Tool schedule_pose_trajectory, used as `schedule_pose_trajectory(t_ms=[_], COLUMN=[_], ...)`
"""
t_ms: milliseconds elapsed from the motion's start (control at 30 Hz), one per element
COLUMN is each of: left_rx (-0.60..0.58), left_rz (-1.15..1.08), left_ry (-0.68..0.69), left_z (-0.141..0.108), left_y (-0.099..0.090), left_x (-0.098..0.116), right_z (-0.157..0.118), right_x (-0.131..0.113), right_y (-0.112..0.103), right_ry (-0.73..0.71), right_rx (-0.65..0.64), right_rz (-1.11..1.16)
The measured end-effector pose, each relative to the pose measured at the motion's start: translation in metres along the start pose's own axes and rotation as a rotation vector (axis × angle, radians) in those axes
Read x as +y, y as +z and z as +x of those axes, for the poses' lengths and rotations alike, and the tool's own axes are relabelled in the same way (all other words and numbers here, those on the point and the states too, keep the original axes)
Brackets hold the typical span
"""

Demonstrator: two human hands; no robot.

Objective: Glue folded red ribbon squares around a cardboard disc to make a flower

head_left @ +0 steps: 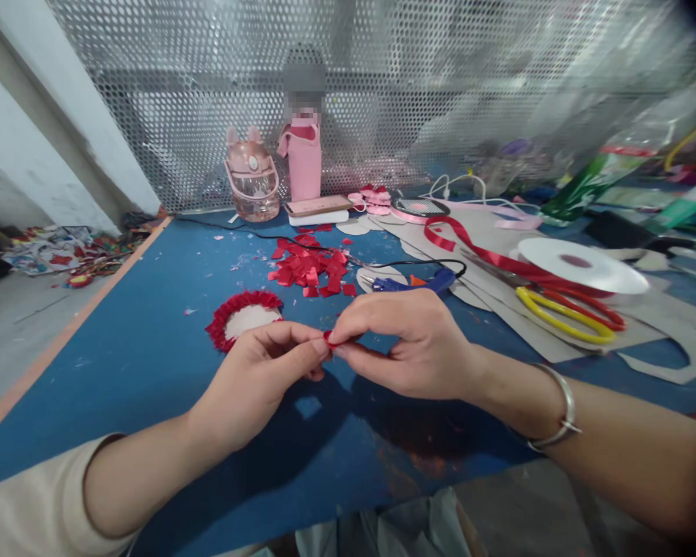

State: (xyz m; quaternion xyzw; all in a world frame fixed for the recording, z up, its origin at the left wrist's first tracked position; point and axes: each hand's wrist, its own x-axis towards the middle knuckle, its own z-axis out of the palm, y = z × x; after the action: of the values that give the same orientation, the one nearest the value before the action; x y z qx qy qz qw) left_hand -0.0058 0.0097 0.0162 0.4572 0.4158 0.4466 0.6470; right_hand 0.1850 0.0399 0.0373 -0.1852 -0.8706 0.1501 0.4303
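My left hand (272, 360) and my right hand (411, 340) meet above the blue table, thumbs and forefingers pinched on one small piece of red ribbon (328, 337). Most of that piece is hidden by the fingertips. Behind my left hand lies a pale round card (247, 319) edged with gathered red ribbon; the hand covers part of it. Beyond the hands is a loose heap of cut red ribbon squares (307, 267). A blue glue gun (421, 283) rests just past my right hand, near a pale card disc (377, 275).
Scissors with yellow and red handles (568, 316), a ribbon spool (585, 265) and grey card sheets (533, 329) lie at right. A pink-capped bottle (254, 182), a pink pouch (305, 162) and a phone (319, 205) stand or lie at the back by the perforated metal screen (209, 100).
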Motion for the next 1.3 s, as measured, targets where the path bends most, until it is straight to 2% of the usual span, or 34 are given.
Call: schedule_pose_trajectory(t_ms=[100, 267, 367, 500, 600, 833, 1033, 1100, 1200, 1300], left_rx=[0.054, 0.16, 0.186, 0.167, 0.144, 0.149, 0.074, 0.033, 0.001, 0.015], left_rz=[0.039, 0.447, 0.558, 0.526, 0.487, 0.435, 0.414, 0.408, 0.377, 0.344], left_ry=[0.075, 0.369, 0.452, 0.407, 0.357, 0.211, 0.114, 0.088, 0.056, 0.046], left_z=[0.0, -0.005, -0.007, -0.006, -0.005, -0.004, -0.003, -0.002, -0.001, 0.0], left_y=[0.001, 0.002, 0.002, 0.003, 0.003, 0.005, 0.005, 0.005, 0.006, 0.007], left_x=[0.001, 0.004, 0.005, 0.005, 0.005, 0.006, 0.005, 0.005, 0.006, 0.007], right_z=[0.001, 0.002, 0.002, 0.002, 0.002, 0.0, -0.009, -0.011, -0.009, 0.0], right_x=[-0.001, -0.003, -0.004, -0.006, -0.006, -0.002, 0.001, 0.001, 0.002, 0.008], right_y=[0.001, 0.003, 0.004, 0.005, 0.005, 0.004, 0.007, 0.011, 0.012, 0.001], right_ry=[0.129, 0.357, 0.458, 0.514, 0.501, 0.38, 0.148, 0.116, 0.145, 0.217], right_rx=[0.022, 0.015, 0.027, 0.058, 0.057, -0.003, 0.028, 0.035, 0.047, 0.14], right_rz=[0.017, 0.149, 0.229, 0.26, 0.242, 0.204, -0.069, -0.124, -0.099, -0.004])
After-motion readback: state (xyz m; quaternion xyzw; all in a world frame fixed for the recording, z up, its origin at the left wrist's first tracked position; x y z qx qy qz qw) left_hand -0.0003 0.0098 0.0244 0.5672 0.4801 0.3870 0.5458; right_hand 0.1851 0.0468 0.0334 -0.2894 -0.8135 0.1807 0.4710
